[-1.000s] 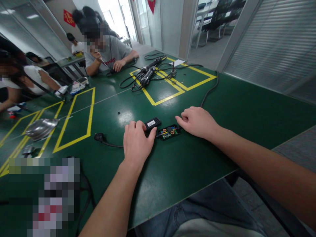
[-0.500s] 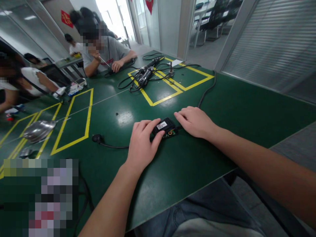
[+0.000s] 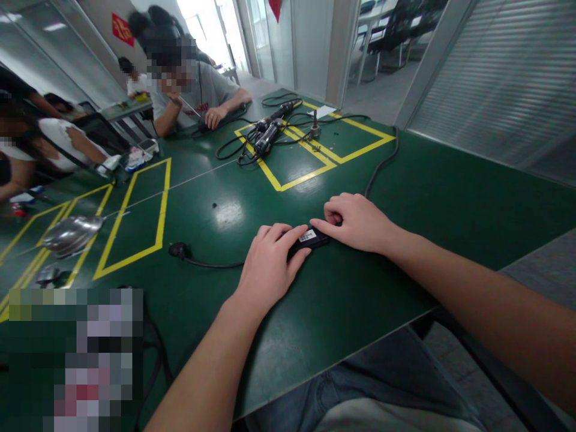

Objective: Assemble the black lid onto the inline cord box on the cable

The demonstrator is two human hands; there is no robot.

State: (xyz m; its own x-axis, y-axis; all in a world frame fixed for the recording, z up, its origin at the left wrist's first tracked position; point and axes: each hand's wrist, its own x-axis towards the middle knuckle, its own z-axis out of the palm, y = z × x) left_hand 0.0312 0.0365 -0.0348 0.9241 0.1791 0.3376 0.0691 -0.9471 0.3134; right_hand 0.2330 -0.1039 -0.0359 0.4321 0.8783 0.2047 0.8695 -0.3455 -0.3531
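A small black adapter box (image 3: 310,239) with a white label lies on the green table (image 3: 342,288), its lid down over the base. My left hand (image 3: 270,264) lies over its left end with fingers pressed on the lid. My right hand (image 3: 357,221) has its fingers curled and a fingertip on the right end of the box. A black cable (image 3: 202,261) with a plug (image 3: 179,249) runs from under my left hand to the left.
Yellow tape rectangles (image 3: 135,222) mark the table. A tangle of black tools and cables (image 3: 270,135) lies at the far middle. A shiny foil bag (image 3: 72,233) sits at the left. Other people sit along the far left edge. A black cable (image 3: 382,165) trails behind my right hand.
My left hand slid the black lid rightward over the open base with its circuit board. The board is now covered and both hands press on the closed box.
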